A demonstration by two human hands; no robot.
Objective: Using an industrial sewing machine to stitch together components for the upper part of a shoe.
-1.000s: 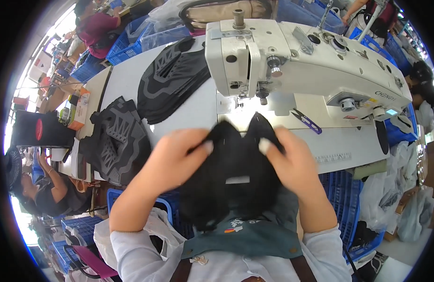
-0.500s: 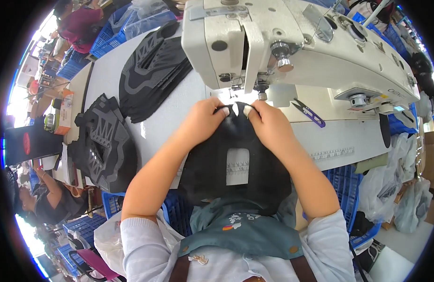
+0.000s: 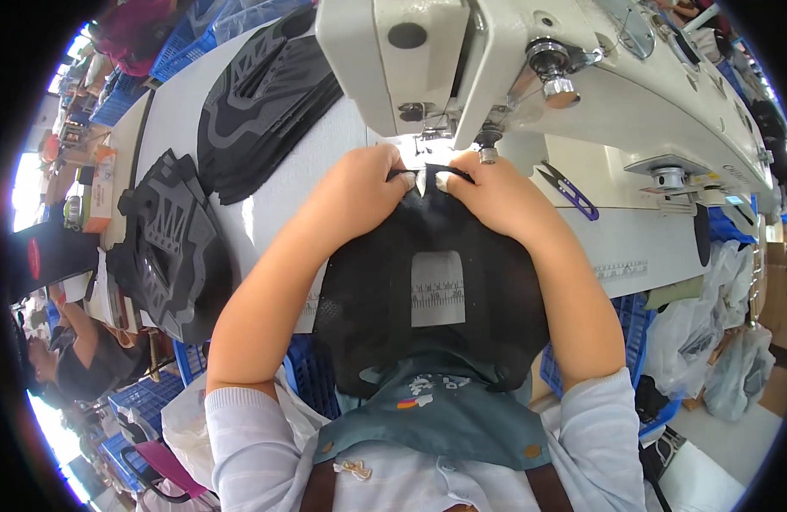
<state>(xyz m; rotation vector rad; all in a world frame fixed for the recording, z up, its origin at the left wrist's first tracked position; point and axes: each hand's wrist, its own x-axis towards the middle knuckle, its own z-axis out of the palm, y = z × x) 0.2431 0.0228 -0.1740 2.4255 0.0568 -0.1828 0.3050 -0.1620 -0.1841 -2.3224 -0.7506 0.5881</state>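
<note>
A black fabric piece (image 3: 368, 273) with a rectangular cut-out lies over the table's front edge and hangs toward my lap. Its far edge is pinched between thumb and fingers of my left hand (image 3: 372, 183) and, just beside it, of my right hand (image 3: 487, 188). A small white pointed tab (image 3: 421, 181) shows on the fabric between my thumbs. Both hands are right in front of the needle area of a white sewing machine (image 3: 410, 85), whose lamp glares there. The fingertips under the fabric are hidden.
Purple-handled thread snips (image 3: 572, 192) rest right of my hands. Stacked black-and-grey shoe uppers (image 3: 265, 102) and another pile of uppers (image 3: 171, 256) lie at the left. A blue crate (image 3: 312, 375) stands below the table edge. A person (image 3: 90, 341) sits far left.
My view has come slightly closer to the machine. Both hands keep their pinch on the black fabric and stay near the needle area.
</note>
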